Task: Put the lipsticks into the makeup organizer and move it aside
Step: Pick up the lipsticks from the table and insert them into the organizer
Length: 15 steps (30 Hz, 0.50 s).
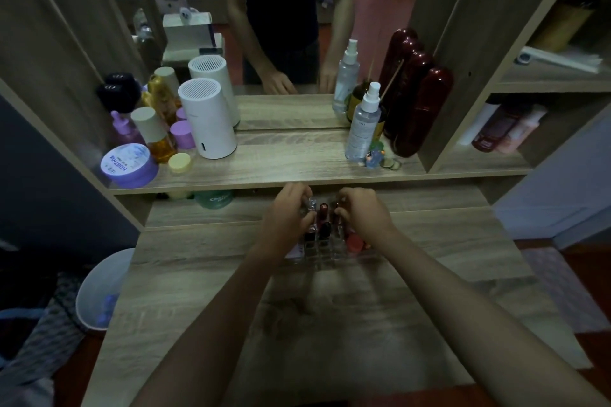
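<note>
A clear plastic makeup organizer [330, 258] stands on the wooden dressing table, under the front edge of the shelf. Several lipsticks [323, 223] stand upright in its slots, dark red and black ones in the middle, and a red round cap [354, 244] sits at its right. My left hand [287, 220] grips the organizer's left side, fingers curled around a silvery tube [310, 205]. My right hand [362, 215] grips the right side, fingertips on a dark lipstick [336, 213]. Both hands hide the organizer's back corners.
The shelf [297, 165] above holds a purple jar [129, 166], a white cylinder [206, 119], amber bottles, a spray bottle [362, 125] and a dark red case [420, 109] before a mirror. A green tub [215, 199] sits under the shelf. A white bin [99, 291] stands left of the table.
</note>
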Motion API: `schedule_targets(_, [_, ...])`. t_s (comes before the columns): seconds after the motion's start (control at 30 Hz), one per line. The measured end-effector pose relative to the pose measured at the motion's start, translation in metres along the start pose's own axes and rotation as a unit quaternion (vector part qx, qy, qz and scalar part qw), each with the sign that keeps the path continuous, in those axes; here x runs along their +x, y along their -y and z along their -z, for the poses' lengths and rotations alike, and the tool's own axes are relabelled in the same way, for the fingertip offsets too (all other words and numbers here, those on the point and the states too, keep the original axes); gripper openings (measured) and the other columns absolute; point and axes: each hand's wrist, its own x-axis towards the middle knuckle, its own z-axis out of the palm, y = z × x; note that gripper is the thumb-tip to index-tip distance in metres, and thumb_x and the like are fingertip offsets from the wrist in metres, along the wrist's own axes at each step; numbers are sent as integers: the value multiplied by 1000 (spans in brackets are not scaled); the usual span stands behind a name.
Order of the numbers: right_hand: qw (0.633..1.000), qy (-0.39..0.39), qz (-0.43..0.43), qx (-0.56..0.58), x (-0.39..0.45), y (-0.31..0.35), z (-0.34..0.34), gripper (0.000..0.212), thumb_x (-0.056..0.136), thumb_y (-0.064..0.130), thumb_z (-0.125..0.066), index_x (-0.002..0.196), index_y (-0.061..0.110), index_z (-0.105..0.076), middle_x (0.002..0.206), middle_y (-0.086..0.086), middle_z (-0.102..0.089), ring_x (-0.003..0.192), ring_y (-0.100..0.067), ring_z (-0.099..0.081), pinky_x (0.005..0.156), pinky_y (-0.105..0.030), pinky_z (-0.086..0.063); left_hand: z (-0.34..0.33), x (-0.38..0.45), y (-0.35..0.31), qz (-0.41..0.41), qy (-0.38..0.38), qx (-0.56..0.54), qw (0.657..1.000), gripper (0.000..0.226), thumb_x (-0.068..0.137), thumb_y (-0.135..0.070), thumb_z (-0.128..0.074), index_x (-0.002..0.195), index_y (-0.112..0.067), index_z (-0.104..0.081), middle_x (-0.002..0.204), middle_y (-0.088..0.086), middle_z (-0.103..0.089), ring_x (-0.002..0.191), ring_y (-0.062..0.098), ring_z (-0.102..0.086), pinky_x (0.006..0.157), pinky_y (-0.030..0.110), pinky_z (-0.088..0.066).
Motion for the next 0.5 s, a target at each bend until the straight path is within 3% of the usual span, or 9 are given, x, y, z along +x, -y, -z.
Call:
schedule_targets(0.13, [1000, 5, -21, 5, 5, -1, 0, 19, 90, 15, -59, 106, 10, -69, 104, -16, -72, 99, -33, -66, 81, -40, -53, -2, 2, 1, -8, -6, 13, 1000, 26, 79, -11, -67, 103, -13, -58, 102, 2, -58, 84, 5, -50, 71, 19, -46])
schedule_targets(0.33, [999, 14, -29, -13, 9, -2, 3, 22, 90, 15, -57, 107, 10, -69, 107, -18, -71, 102, -36, -65, 81, -39, -53, -3, 1, 4, -9, -11, 37, 999, 23, 81, -12, -66, 103, -11, -61, 106, 4, -59, 84, 3, -48, 64, 9, -36])
schedule_targets(0.5, [999, 22, -18, -15, 7, -3, 3, 23, 90, 16, -57, 109, 10, -69, 109, -17, -72, 103, -35, -65, 84, -40, -55, -5, 0, 4, -12, -10, 38, 999, 24, 83, -13, -65, 107, -11, -60, 109, 5, -59, 86, 2, -47, 67, 10, -38])
